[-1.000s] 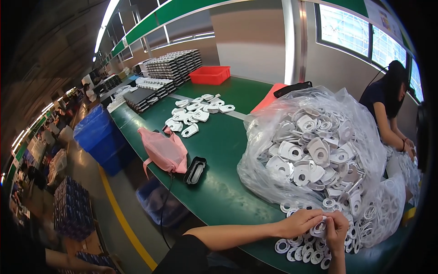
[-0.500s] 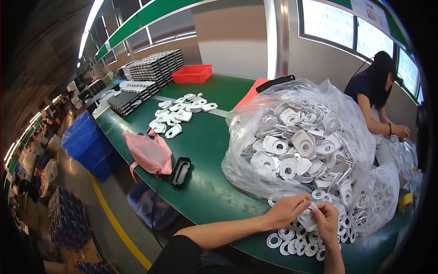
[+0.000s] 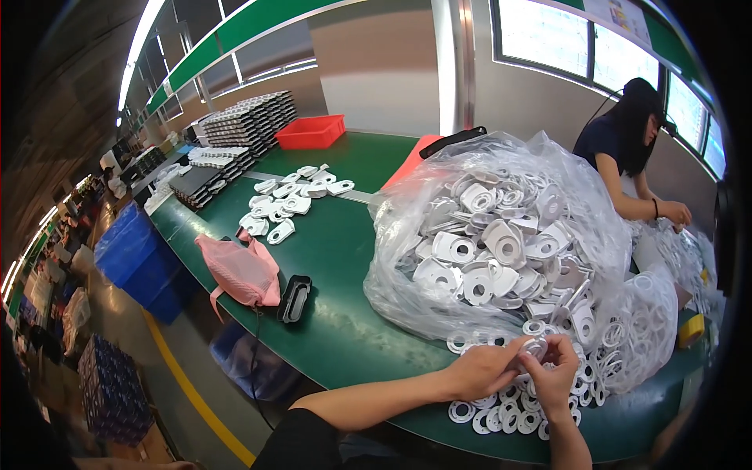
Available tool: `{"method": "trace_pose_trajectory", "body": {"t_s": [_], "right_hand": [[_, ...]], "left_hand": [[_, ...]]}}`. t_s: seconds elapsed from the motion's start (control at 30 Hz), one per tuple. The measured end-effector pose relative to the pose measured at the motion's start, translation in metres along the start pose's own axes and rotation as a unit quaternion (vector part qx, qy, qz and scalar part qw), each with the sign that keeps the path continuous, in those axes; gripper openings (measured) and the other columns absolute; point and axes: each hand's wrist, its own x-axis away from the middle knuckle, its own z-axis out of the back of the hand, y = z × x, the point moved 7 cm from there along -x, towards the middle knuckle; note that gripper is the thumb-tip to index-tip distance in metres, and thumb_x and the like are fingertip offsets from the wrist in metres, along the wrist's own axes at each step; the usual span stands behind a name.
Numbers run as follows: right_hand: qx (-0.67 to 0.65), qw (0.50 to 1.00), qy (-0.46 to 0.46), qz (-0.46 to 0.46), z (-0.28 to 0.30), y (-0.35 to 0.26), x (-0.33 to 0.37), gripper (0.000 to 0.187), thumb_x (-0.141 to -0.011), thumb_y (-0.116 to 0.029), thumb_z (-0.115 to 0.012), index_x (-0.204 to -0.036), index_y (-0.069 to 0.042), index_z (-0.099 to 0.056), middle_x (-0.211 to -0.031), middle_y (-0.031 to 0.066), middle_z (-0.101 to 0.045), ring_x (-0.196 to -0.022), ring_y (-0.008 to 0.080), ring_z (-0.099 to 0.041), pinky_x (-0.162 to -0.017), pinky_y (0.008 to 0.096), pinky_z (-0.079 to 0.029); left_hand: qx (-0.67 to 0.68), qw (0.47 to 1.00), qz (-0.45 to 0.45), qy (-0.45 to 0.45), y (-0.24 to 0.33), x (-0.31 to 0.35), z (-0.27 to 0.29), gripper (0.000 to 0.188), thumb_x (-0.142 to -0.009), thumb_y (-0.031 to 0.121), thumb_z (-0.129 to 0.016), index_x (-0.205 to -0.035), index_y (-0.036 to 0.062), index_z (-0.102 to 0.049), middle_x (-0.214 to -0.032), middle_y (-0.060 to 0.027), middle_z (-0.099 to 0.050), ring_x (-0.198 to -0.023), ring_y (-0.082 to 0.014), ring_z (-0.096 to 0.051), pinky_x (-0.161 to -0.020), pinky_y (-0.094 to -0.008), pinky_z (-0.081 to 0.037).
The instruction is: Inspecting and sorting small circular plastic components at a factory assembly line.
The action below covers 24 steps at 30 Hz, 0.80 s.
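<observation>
My left hand (image 3: 484, 371) and my right hand (image 3: 556, 371) meet above the near right of the table, both closed on one small white plastic part (image 3: 534, 347). A round, ring-like face of it shows between the fingers; the rest is covered by them. Below and around the hands lie loose white plastic rings (image 3: 509, 417). Just beyond them a large clear plastic bag (image 3: 399, 291) gapes, heaped with white plates (image 3: 501, 243) that have round holes. To the right of my hands, a second clear bag (image 3: 656, 313) holds more white rings.
White parts (image 3: 296, 205) lie scattered on the green table (image 3: 337, 345), near a pink mesh bag (image 3: 239, 270) and a black case (image 3: 295, 299). A red bin (image 3: 311, 132) and stacked trays (image 3: 249, 121) stand farther back. A co-worker (image 3: 627, 153) works at far right, beyond yellow tape (image 3: 691, 330).
My hands have turned the white part, so its round face now shows above the fingers and its flat plate is hidden. The whole view has shifted slightly.
</observation>
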Motion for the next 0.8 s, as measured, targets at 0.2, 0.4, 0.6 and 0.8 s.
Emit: {"method": "trace_pose_trajectory", "body": {"t_s": [0.2,0.4,0.6,0.8], "right_hand": [[-0.034,0.996,-0.087,0.007,-0.004,-0.006,-0.003,0.040,-0.080,-0.001,-0.061,-0.119,0.003,-0.054,-0.090,0.0088,-0.066,-0.078,0.0107,-0.061,-0.068,0.0230,-0.048],[0.003,0.993,-0.114,0.030,-0.003,-0.006,-0.009,0.027,-0.090,-0.008,-0.050,-0.113,0.002,-0.058,-0.090,0.0090,-0.067,-0.075,0.0107,-0.059,-0.068,0.0239,-0.046],[-0.038,0.998,-0.018,0.046,0.025,-0.006,-0.017,0.022,-0.088,-0.006,-0.054,-0.107,0.002,-0.060,-0.092,0.0088,-0.066,-0.078,0.0125,-0.060,-0.071,0.0242,-0.047],[0.025,0.994,-0.011,0.104,0.026,-0.027,-0.018,0.023,-0.080,-0.002,-0.060,-0.103,-0.001,-0.062,-0.092,0.0066,-0.064,-0.077,0.0129,-0.058,-0.068,0.0242,-0.046]], "left_hand": [[0.051,0.997,0.063,-0.006,-0.013,-0.003,0.010,0.056,-0.083,0.022,-0.058,-0.129,0.0040,-0.031,-0.072,-0.0197,-0.060,-0.065,-0.0382,-0.059,-0.060,-0.0444,-0.046],[0.141,0.986,0.081,-0.028,-0.018,-0.003,0.026,0.056,-0.081,0.020,-0.062,-0.128,0.0022,-0.037,-0.074,-0.0114,-0.061,-0.065,-0.0172,-0.060,-0.060,-0.0307,-0.047],[0.218,0.850,0.068,0.474,-0.076,-0.001,0.196,0.026,-0.090,0.020,-0.055,-0.111,0.0078,-0.045,-0.071,0.0024,-0.051,-0.052,-0.0041,-0.043,-0.043,-0.0195,-0.034],[0.214,0.778,0.170,0.566,-0.092,0.018,0.261,0.060,-0.085,0.022,-0.061,-0.134,0.0034,-0.031,-0.114,-0.0092,-0.051,-0.081,-0.0176,-0.054,-0.065,-0.0272,-0.047]]}}
